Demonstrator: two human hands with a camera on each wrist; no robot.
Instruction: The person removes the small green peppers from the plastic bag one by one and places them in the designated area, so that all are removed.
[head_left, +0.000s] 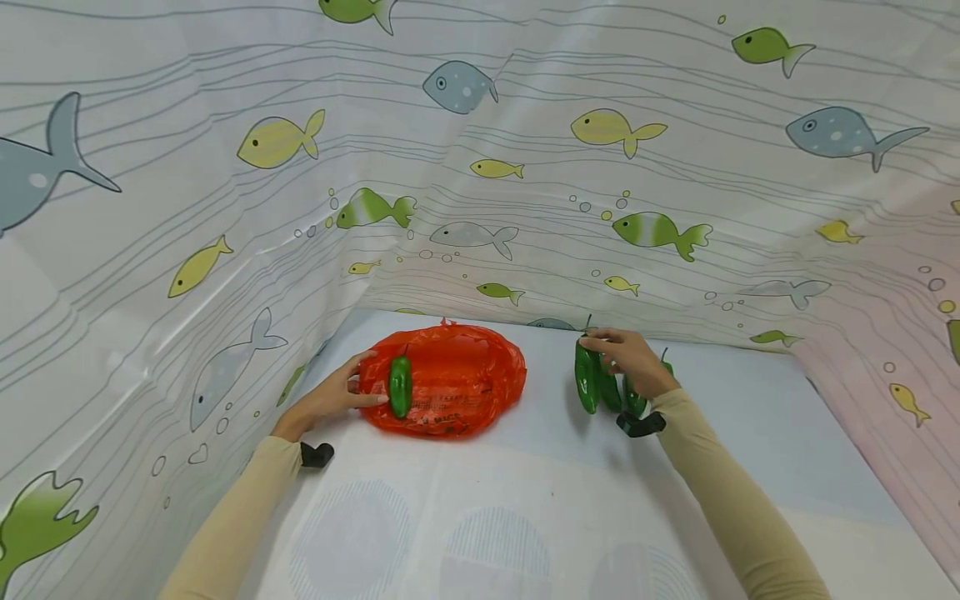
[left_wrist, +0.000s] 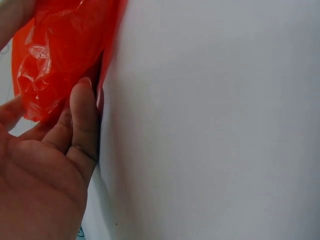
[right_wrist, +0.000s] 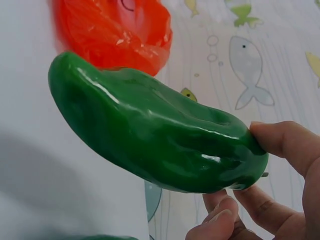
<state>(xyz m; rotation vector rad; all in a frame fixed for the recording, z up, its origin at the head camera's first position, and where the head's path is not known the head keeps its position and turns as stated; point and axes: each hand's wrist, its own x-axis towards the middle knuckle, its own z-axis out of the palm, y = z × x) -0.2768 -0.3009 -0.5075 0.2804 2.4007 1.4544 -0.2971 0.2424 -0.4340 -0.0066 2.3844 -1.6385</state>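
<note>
Pinching a green pepper (right_wrist: 155, 127) by its stem end between thumb and fingers, the right hand (head_left: 632, 358) holds it on the far right side of the white table (head_left: 757, 425), with other peppers (head_left: 636, 405) just beside it. To the left, the left hand (head_left: 339, 397) grips the left edge of a red bag (head_left: 457, 367). One lone pepper (head_left: 401, 387) lies at the bag's left side, near the left thumb
</note>
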